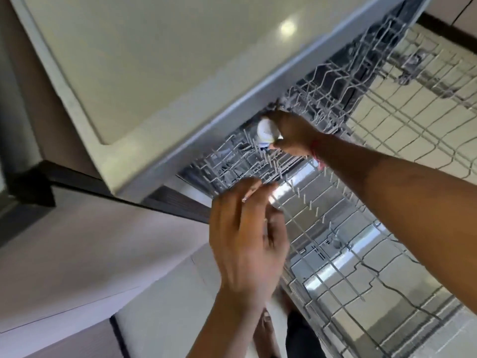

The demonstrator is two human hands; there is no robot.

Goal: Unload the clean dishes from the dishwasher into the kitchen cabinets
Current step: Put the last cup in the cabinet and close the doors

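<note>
Right hand (pixel 290 133) curls around the small white cup (pixel 265 130), deep in the rack (pixel 317 249) beneath the countertop (pixel 154 60). Left hand (pixel 245 228) hovers loose-fingered, apparently empty. Best lift the cup clear of the tines before drawing it out.

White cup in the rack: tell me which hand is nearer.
Right. The right hand grips the white cup; the left hand hovers apart from it, lower in the picture.

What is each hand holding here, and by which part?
Right hand grips a small white cup round its side. Left hand is blurred but seems to hold nothing.
</note>
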